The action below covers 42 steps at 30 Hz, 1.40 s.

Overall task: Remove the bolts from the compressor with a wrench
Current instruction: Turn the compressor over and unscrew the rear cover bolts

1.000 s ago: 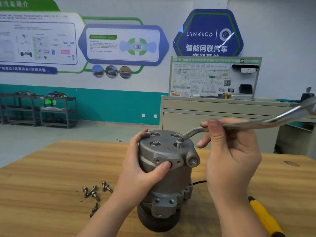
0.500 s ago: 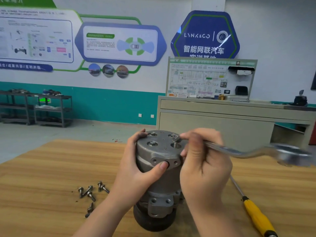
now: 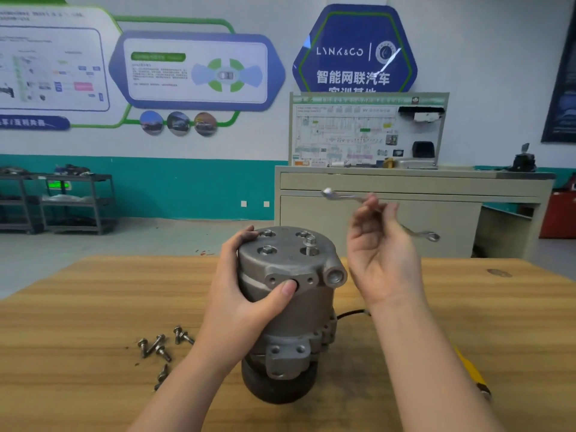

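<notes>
A grey metal compressor [image 3: 290, 310] stands upright on the wooden table [image 3: 78, 307]. My left hand [image 3: 246, 294] grips its upper body, thumb on the front flange. A loosened bolt [image 3: 310, 243] sticks up out of the top plate, and two more bolts sit low in their holes. To the right of the compressor and above the table, my right hand [image 3: 378, 247] holds a silver wrench [image 3: 339, 196] in its fingers. The wrench is blurred and clear of the bolt.
Several removed bolts [image 3: 162, 347] lie on the table left of the compressor. A yellow-handled tool [image 3: 470, 372] lies at the right, partly behind my right forearm. A beige cabinet [image 3: 405, 210] with a display board stands beyond the table.
The wrench was on the raised bolt and swung round with my right hand. Now it is lifted off the bolt and held up to the right. My left hand kept its grip.
</notes>
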### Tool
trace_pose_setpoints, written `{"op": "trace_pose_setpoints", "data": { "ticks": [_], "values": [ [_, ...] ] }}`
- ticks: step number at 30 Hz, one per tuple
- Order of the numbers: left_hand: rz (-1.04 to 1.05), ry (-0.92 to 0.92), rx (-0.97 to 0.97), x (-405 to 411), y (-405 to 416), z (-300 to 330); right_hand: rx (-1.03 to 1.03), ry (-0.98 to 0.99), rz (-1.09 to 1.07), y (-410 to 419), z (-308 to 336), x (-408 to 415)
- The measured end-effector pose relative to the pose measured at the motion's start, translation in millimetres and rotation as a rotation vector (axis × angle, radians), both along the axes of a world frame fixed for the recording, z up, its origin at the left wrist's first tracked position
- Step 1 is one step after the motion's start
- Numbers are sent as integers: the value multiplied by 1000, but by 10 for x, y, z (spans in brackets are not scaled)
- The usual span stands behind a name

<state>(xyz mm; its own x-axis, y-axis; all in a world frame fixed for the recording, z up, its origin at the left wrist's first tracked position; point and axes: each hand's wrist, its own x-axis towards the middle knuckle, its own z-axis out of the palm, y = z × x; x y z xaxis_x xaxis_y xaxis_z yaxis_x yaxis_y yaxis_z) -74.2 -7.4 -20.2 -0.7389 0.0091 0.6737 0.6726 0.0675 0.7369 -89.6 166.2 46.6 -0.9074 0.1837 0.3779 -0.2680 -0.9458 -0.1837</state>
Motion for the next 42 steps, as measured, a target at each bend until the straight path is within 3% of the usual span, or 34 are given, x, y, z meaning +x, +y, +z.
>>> {"op": "trace_pose_setpoints", "data": {
  "ticks": [2,7,16,19,22,28,32,36,40,42],
  "values": [
    [-6,-6,4,8,-3,-3,22,-20,-79,44,2,60],
    [-5,2,11,13,1,0,327,-22,-446,-59,-33,199],
    [8,31,10,22,5,7,824,428,-1034,-237,-44,424],
    [23,44,0,13,-1,2,917,595,-1139,-350,-151,438],
    [28,44,-18,19,-1,18,811,563,-1116,-416,-211,446],
    [14,8,-19,32,-14,26,425,-49,-671,-284,-95,315],
    [12,-33,-72,110,-63,102,85,-116,-446,-127,-99,160],
    [145,100,-162,198,-82,496,212,-122,-468,-202,-273,-19],
    [165,80,-700,162,27,909,445,-61,-367,-312,-412,-95],
    [204,18,-898,133,68,981,592,-3,-483,-320,-452,-104]
  ]
}}
